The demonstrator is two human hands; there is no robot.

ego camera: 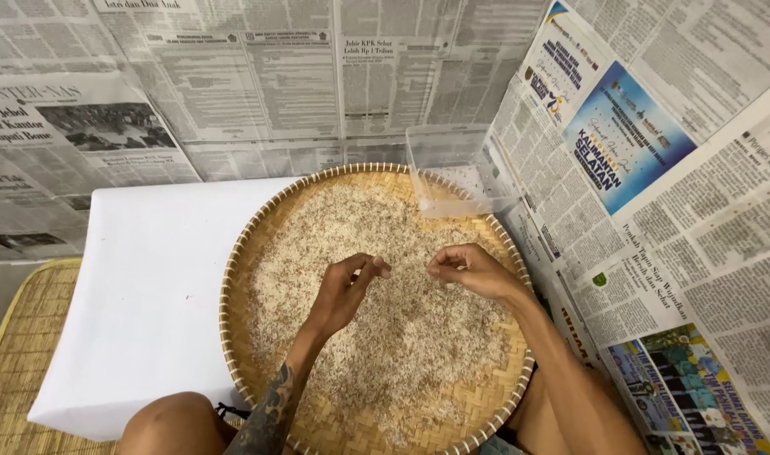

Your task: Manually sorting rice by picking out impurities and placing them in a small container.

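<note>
A round woven bamboo tray [258, 227] rests on my lap, spread with a thin layer of pale rice grains [402, 354]. My left hand [344, 289] hovers over the middle of the rice, fingers pinched together. My right hand [467, 270] is beside it, a little to the right, with fingers also curled and pinched just above the grains. Whether either pinch holds a grain is too small to tell. A clear plastic container [448, 173] sits at the tray's far right rim.
A white cloth-covered surface [140, 303] lies left of the tray. A woven mat [22, 354] covers the floor at lower left. Newspaper sheets [654, 168] line the walls behind and to the right. My knees show at the bottom.
</note>
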